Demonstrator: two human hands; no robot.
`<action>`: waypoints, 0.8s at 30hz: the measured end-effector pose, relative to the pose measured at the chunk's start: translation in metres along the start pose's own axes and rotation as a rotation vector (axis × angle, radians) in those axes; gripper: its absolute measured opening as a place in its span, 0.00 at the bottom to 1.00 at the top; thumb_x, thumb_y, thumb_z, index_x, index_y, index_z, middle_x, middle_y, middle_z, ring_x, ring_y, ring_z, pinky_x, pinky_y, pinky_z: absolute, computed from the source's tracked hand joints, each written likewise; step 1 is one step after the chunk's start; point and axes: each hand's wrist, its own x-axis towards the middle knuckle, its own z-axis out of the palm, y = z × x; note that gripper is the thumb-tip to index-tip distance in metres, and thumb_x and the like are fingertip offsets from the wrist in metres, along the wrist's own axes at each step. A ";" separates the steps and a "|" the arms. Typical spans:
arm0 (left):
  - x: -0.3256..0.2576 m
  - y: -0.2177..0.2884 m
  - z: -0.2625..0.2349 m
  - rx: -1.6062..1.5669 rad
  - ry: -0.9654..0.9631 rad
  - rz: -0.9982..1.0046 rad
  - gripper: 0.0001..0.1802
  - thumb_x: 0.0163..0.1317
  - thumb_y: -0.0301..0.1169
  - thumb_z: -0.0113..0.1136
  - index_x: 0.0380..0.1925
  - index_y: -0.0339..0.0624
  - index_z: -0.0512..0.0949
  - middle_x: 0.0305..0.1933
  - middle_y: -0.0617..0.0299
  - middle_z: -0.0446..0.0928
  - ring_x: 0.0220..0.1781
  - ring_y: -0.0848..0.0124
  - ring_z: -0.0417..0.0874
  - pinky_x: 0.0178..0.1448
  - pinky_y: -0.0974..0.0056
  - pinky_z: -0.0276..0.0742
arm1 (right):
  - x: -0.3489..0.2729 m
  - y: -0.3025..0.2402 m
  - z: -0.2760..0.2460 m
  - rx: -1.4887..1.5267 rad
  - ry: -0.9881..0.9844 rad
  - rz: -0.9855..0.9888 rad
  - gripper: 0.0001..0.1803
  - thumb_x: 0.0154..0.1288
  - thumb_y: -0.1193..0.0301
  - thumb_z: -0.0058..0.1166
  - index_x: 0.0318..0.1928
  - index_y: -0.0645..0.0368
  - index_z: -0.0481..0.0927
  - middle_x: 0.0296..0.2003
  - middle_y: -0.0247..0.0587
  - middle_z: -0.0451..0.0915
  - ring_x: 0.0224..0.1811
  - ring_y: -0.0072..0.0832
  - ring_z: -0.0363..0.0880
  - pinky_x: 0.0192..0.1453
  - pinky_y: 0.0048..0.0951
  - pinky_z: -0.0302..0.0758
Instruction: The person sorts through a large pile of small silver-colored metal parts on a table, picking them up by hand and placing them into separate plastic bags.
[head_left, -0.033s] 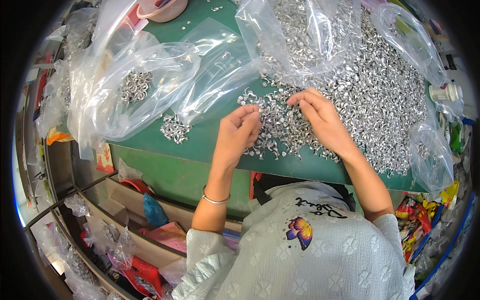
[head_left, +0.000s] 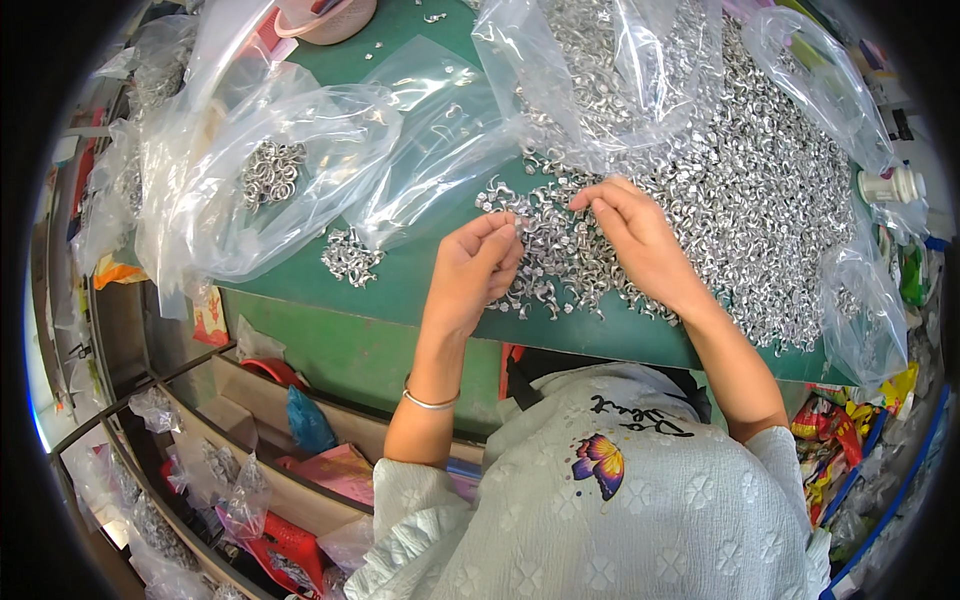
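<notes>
A broad heap of small curved silver metal pieces [head_left: 780, 210] covers the right part of the green table [head_left: 440, 290]. Over the near left edge of this heap, my left hand [head_left: 468, 268] is closed, thumb pressed to the forefinger. Anything in that pinch is too small to make out. My right hand [head_left: 640, 240] hovers above the heap, fingers bent and tips together; what they hold, if anything, is hidden. Left of my left hand lies a small separate pile of silver pieces [head_left: 351, 258].
A clear plastic bag [head_left: 330, 130] with metal rings [head_left: 272, 172] inside lies at left. Another clear bag [head_left: 640, 70] covers the far heap. A pink basket [head_left: 335, 22] stands at the far left. Drawers [head_left: 240, 420] with bagged parts sit below the table's left side.
Both hands have shifted very slightly to the left. The heap, the small pile and the bags look the same.
</notes>
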 end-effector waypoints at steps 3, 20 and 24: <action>0.000 0.003 -0.003 -0.157 -0.028 -0.076 0.13 0.68 0.28 0.46 0.47 0.33 0.73 0.26 0.66 0.70 0.17 0.85 0.56 0.18 0.81 0.50 | 0.010 0.008 0.011 0.034 -0.029 0.039 0.09 0.66 0.76 0.43 0.39 0.64 0.78 0.32 0.45 0.76 0.35 0.34 0.75 0.42 0.32 0.70; -0.016 -0.016 0.006 0.760 0.323 0.397 0.10 0.60 0.24 0.58 0.42 0.37 0.82 0.22 0.65 0.77 0.23 0.82 0.68 0.27 0.73 0.66 | 0.051 0.008 0.048 -0.550 -0.004 -0.212 0.11 0.62 0.64 0.55 0.39 0.57 0.80 0.33 0.43 0.79 0.37 0.42 0.78 0.39 0.40 0.72; -0.013 -0.017 0.004 0.865 0.309 0.536 0.10 0.62 0.25 0.56 0.41 0.33 0.82 0.23 0.68 0.72 0.22 0.82 0.67 0.25 0.74 0.63 | 0.062 0.008 0.056 -0.669 -0.072 -0.130 0.12 0.59 0.62 0.56 0.39 0.56 0.79 0.33 0.42 0.79 0.37 0.43 0.78 0.39 0.40 0.72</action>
